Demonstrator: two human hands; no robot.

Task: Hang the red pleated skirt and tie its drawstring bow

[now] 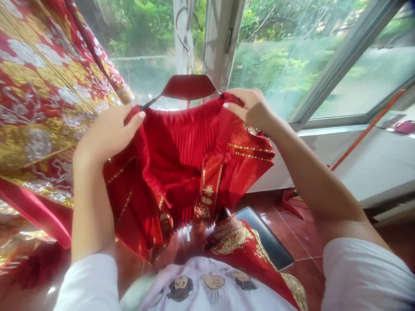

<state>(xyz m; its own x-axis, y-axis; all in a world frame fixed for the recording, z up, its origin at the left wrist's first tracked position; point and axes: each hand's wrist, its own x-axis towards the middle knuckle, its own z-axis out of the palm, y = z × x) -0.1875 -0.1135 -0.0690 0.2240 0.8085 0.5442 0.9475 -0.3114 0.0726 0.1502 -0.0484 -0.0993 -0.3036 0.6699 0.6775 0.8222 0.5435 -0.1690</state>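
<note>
A red pleated skirt with a gathered waistband and gold-beaded panels hangs in front of me from a hanger. The hanger has a dark red middle, thin side arms and a metal hook. My left hand pinches the left end of the waistband, thumb on the near side, close to the hanger's left arm. At the opposite end, my right hand grips the waistband between thumb and fingers beside the hanger's right tip. The cloth is spread between both hands, its lower part sagging open.
Red brocade garments with gold and silver patterns hang at the left. A window stands behind the hanger. Below lie a black flat panel and red cloth with gold embroidery. An orange-red pole leans at the right.
</note>
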